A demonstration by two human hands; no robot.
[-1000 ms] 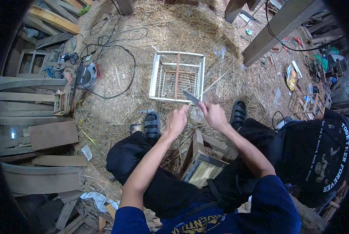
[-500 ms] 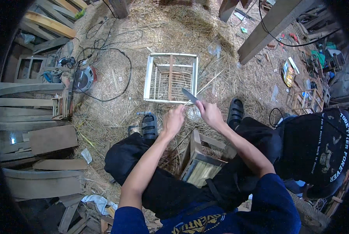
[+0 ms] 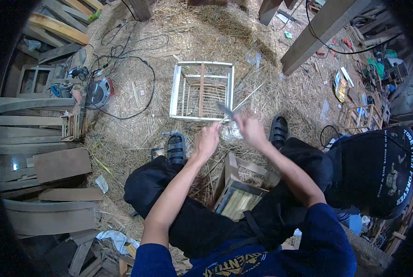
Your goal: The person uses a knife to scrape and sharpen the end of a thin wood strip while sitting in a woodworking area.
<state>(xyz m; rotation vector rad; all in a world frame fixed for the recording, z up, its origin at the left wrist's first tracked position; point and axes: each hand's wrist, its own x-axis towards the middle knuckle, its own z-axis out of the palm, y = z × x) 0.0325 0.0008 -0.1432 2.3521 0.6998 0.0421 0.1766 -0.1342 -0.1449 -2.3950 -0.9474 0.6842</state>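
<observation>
My left hand is closed around the near end of a thin pale stick, which slants away up and to the right. In my right hand, smeared by motion, is the handle of a knife. The knife's grey blade points up and left and crosses close to the stick; whether it touches cannot be told. Just beyond both hands, a slatted wooden cage with a pale frame and thin rods stands on the straw-strewn floor.
Between my legs stands a wooden stool. A circular saw and black cables lie to the left, near stacked boards. Wooden posts rise at the far right. A person in a black shirt is close on my right.
My right hand and the knife have shifted slightly right and are now blurred. My left hand has barely moved with the stick. The person at right has shifted a little.
</observation>
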